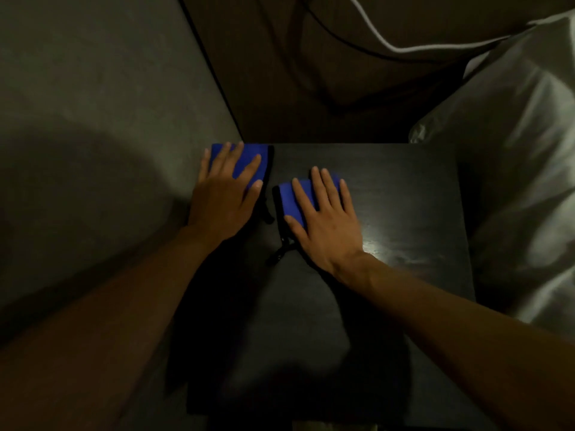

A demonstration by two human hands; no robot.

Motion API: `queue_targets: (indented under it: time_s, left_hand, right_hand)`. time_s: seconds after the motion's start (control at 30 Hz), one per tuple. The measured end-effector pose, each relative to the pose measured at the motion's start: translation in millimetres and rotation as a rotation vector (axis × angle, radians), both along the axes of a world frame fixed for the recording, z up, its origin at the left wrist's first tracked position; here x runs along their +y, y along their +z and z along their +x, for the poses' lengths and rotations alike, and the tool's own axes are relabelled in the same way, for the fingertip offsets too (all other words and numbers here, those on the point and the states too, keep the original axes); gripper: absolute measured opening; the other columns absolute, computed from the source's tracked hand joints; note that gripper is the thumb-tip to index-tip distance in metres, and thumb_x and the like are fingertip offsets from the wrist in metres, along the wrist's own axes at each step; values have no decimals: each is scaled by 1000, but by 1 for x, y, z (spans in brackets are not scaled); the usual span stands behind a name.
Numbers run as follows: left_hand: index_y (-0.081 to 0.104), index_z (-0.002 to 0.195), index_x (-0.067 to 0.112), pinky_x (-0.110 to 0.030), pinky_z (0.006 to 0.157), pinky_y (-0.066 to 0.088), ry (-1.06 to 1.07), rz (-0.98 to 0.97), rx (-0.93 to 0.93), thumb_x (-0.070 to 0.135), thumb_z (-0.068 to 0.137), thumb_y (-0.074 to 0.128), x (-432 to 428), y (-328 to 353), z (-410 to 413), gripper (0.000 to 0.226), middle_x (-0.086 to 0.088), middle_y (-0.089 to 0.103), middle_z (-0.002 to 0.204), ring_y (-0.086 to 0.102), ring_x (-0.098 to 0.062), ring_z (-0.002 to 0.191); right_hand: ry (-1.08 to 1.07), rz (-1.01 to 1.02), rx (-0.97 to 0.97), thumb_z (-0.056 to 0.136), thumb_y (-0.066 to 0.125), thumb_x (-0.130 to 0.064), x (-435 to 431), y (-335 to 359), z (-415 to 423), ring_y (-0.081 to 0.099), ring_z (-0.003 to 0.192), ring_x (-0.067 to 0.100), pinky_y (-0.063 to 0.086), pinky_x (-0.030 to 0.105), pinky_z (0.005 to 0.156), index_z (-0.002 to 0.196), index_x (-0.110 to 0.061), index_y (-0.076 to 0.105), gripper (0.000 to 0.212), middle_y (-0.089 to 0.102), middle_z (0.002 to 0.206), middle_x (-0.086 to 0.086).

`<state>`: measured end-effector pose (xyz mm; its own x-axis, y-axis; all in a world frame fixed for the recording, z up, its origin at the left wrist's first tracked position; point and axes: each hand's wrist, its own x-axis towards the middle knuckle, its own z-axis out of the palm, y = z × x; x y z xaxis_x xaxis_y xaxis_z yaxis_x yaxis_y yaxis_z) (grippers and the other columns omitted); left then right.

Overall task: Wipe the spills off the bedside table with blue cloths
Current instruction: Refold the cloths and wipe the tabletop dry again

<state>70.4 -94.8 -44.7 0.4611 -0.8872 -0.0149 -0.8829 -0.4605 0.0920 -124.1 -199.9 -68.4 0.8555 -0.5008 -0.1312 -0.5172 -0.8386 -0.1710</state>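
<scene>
The dark wooden bedside table [404,188] fills the middle of the view. Two blue cloths with black edging lie on it. My left hand [225,194] presses flat, fingers spread, on one blue cloth [249,158] at the table's far left corner. My right hand [323,219] presses flat on the other blue cloth [292,200] near the middle. A shiny wet-looking patch [382,247] glints on the tabletop just right of my right wrist.
A grey wall [93,119] runs along the table's left side. White bedding [522,150] lies to the right. Behind the table are a dark cable [323,32] and a white cable [385,42]. Black cloth loops [280,253] trail between my hands.
</scene>
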Motion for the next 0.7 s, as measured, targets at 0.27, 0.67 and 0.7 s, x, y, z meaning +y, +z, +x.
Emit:
queue_targets:
  time_s: [0.27, 0.67, 0.7]
  left_hand:
    - [58, 131, 13, -50, 100, 41, 82, -73, 68, 16, 89, 54, 43, -3, -8, 42, -20, 45, 142, 44, -40, 124]
    - [71, 110, 11, -30, 83, 42, 198, -193, 257, 7, 92, 52, 31, 2, 2, 27, -10, 58, 109, 51, -27, 109]
    - [73, 103, 10, -34, 81, 44, 220, -200, 293, 11, 92, 49, 28, 4, 4, 26, -9, 58, 103, 50, -27, 104]
  right_hand:
    - [-24, -6, 9, 106, 8, -55, 28, -2, -9, -12, 156, 27, -5, 46, 126, 162, -23, -4, 66, -7, 169, 14]
    - [-96, 40, -29, 106, 7, -50, 85, 0, 5, -18, 154, 29, -11, 45, 125, 162, -19, -4, 65, -13, 167, 18]
    - [-106, 43, -37, 106, 7, -50, 89, -1, 8, -16, 155, 29, -9, 45, 125, 162, -18, -2, 65, -12, 167, 18]
